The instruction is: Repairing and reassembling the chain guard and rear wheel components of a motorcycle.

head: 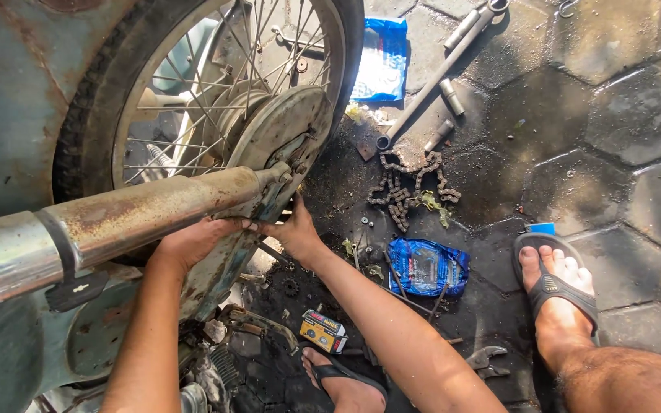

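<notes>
Head view, looking straight down: both hands are in at the rear of a faded blue-green motorcycle. The left hand (196,239) is curled under the long rusty steel exhaust pipe (124,218), fingers wrapped onto the blue swingarm end (258,210) just below the pipe's tip. The right hand (294,229) meets it from four o'clock, fingers pinched together up against the same spot, at the axle end of the spoked rear wheel with its black tyre (216,99). Whether a nut or small tool sits between those fingertips, I cannot tell; the knuckles hide it.

Progress, as I judge it: the greasy drive chain (407,187) is already off, lying heaped on the oily hexagonal paving (636,115) at three o'clock from the hands. The wheel itself sits in place between the arms, its grey drum plate (281,130) facing us, so the axle work looks unfinished.

At one o'clock lie a long grey socket wrench (437,76) and a blue plastic packet (380,61). At five o'clock: a crumpled blue bag (428,266), a small yellow box (321,330), and grey pliers (486,359). Sandalled feet frame the bottom edge.
</notes>
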